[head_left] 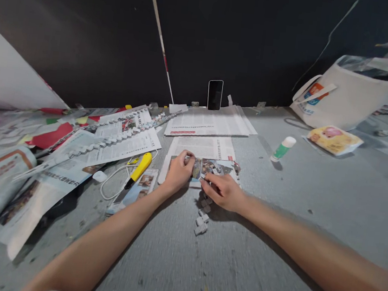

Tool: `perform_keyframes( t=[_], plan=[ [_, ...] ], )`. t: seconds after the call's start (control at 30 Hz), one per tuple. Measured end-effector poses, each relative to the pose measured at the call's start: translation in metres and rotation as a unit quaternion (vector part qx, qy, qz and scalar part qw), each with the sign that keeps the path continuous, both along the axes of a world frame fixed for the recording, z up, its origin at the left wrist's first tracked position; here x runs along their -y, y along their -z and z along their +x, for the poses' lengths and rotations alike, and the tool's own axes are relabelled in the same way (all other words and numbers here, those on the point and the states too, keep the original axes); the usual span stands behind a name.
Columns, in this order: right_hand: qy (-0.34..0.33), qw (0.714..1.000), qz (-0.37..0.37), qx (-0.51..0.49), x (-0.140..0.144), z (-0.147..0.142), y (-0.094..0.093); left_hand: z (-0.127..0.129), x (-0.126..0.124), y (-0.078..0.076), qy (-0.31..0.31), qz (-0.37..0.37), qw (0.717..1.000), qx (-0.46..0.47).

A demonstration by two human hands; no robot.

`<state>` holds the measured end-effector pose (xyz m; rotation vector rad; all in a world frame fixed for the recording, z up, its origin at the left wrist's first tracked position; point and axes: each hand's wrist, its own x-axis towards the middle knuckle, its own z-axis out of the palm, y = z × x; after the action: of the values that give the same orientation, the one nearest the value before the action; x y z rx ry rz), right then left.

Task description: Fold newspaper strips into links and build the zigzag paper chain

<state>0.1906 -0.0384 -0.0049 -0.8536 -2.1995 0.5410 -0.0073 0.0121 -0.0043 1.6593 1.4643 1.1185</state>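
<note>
- Newspaper strip (pixel 202 169) is pinched by left hand (pixel 177 173) and right hand (pixel 223 192), fingers closed on it.
- Folded paper chain (pixel 202 221) lies at 6 o'clock of the hands.
- Yellow cutter (pixel 138 169) at 9 o'clock, glue stick (pixel 283 149) at 2 o'clock.

The table (pixel 277 211) looks grey, matt and a bit rough. The newspaper sheet (pixel 200 148) near its far edge is thin, dull paper, and so is the folded paper chain (pixel 201 225). The yellow knife (pixel 138 169) looks like smooth, shiny plastic, like the glue stick (pixel 283 149). The phone (pixel 214 94) has a glossy black face
</note>
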Motion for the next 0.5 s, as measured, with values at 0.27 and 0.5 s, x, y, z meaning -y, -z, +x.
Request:
perform_keyframes(
  t=[0.27,0.5],
  plan=[
    [0.014,0.998,0.025,0.049,0.001,-0.0017,0.0016,-0.0007,-0.0021,0.0018,0.022,-0.017,0.999,0.023],
    [-0.016,0.996,0.032,0.087,-0.0015,-0.0027,0.0021,-0.0015,-0.0022,0.0032,0.051,-0.032,0.998,0.033]
  ],
)
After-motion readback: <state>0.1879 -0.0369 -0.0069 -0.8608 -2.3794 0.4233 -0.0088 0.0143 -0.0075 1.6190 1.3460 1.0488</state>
